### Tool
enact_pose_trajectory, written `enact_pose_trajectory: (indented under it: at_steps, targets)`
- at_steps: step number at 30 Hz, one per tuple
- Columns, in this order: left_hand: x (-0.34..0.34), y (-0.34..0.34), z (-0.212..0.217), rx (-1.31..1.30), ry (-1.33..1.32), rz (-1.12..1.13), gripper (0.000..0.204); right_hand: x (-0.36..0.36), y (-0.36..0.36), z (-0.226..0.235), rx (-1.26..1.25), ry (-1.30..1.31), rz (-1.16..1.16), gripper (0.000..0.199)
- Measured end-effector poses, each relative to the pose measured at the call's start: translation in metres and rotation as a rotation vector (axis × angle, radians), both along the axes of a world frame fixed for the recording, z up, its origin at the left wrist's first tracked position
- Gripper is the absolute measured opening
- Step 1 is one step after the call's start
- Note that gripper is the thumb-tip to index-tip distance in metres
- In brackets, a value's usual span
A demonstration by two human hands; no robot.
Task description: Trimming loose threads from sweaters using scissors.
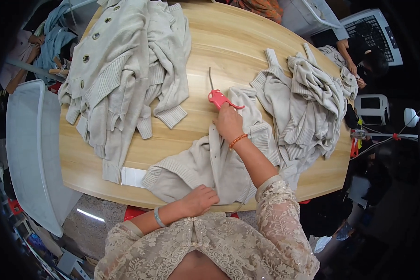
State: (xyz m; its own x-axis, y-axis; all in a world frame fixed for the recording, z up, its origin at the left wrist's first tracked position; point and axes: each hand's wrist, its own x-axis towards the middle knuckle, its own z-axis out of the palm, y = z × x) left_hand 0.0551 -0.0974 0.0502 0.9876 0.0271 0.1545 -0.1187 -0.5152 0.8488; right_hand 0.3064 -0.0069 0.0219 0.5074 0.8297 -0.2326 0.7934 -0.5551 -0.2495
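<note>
Table (205,39): pale wood spreads out wide, and its curved near edge comes right up to me.
Left heap (126,60): beige knits running from the far left down toward the near edge, set to one side, I'd judge, so they don't mix with the piece in front of me.
Right heap (308,109): more of the same knit, bunched up by the right edge, likely apart for the same reason.
Near cardigan (186,161): here it is, at the middle of the near edge, spread loosely, probably close in so both arms reach it easily.
Right hand (228,122): fingers wrapped firmly around the gun's handle, over the cardigan; I can't tell whether my knuckles touch the cloth.
Left hand (198,200): curled at the near edge by the cardigan's lower side; whether it pinches any fabric, I can't tell.
Red air gun (219,98): in my right fist, body jutting out ahead, its thin nozzle aimed at the far edge, held that way, I'd say, to point away from me. The cardigan lies under and nearer than this grip, with some knit reaching past it on the right.
White paper (133,177): near edge, left of the cardigan, beside its ribbing.
</note>
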Motion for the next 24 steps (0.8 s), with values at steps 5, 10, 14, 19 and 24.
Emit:
enact_pose_trajectory:
  at_steps: [5, 10, 14, 19, 24]
  targets:
    - [-0.048, 0.019, -0.007, 0.094, 0.113, 0.19, 0.033, 0.039, -0.041, 0.008, -0.019, -0.15, -0.076, 0.017]
    - [-0.051, 0.034, 0.014, 0.144, 0.139, 0.157, 0.033, 0.072, -0.062, 0.02, -0.13, -0.122, -0.094, 0.021]
    - [-0.044, 0.021, 0.027, 0.04, 0.077, 0.08, 0.03, 0.053, -0.078, -0.003, 0.146, 0.129, 0.096, 0.025]
    - [-0.059, 0.006, 0.04, 0.063, 0.063, 0.267, 0.033, -0.024, -0.1, -0.002, 0.037, 0.497, 0.506, 0.019]
    - [-0.051, 0.043, 0.061, 0.071, -0.069, 0.558, 0.03, -0.029, -0.123, 0.018, -0.03, 0.482, 0.327, 0.026]
